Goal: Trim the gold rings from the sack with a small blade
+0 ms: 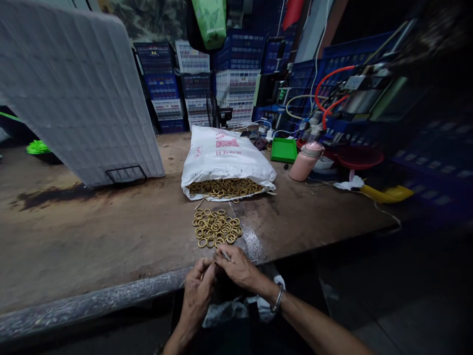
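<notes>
My left hand and my right hand meet at the near edge of the wooden workbench, fingers pinched together. The right hand grips a thin metal tool. The left hand's fingers are closed on something small that I cannot make out. Just beyond the hands lies a loose pile of brass-coloured rings. Behind it a white sack lies on its side, its open mouth full of the same rings.
A large grey ribbed panel leans at the left. A pink bottle, green tray, red bowl and yellow scoop sit at the right. Stacked blue and white crates fill the back. A plastic bag hangs below the bench edge.
</notes>
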`<state>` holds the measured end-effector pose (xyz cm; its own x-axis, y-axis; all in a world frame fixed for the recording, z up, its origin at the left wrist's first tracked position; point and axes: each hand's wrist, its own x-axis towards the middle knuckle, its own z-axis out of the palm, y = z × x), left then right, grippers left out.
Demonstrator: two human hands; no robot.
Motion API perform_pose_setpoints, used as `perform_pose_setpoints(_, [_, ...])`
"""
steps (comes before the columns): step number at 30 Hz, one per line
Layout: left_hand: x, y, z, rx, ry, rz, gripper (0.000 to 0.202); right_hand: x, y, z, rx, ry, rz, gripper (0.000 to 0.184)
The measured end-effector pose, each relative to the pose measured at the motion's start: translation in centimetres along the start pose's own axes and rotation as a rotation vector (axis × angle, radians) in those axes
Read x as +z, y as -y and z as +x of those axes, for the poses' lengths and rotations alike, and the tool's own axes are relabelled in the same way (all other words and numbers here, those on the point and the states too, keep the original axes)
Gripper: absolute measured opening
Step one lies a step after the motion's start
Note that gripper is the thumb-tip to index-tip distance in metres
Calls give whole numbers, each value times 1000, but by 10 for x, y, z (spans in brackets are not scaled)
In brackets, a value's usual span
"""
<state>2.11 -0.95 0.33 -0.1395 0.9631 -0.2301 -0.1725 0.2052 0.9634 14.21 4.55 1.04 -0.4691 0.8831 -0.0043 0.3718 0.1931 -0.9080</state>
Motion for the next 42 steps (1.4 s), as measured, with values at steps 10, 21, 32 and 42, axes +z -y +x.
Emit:
perform_pose_setpoints(10, [-7,0,-2,-163,83,-204,30,0,2,2,55,-59,32,23])
perform_pose_setpoints(21, [-8,2,1,-105,14,-160,35,7,8,-6,-62,94,-532,29])
perform_pose_setpoints(32, [-9,-2,-5,26,-37,-33,34,9,8,-5,-29,120,-641,29])
perform_pose_setpoints(42, [-8,-25,-20,-200,59,-430,27,-25,1,30,3,-124,-750,28])
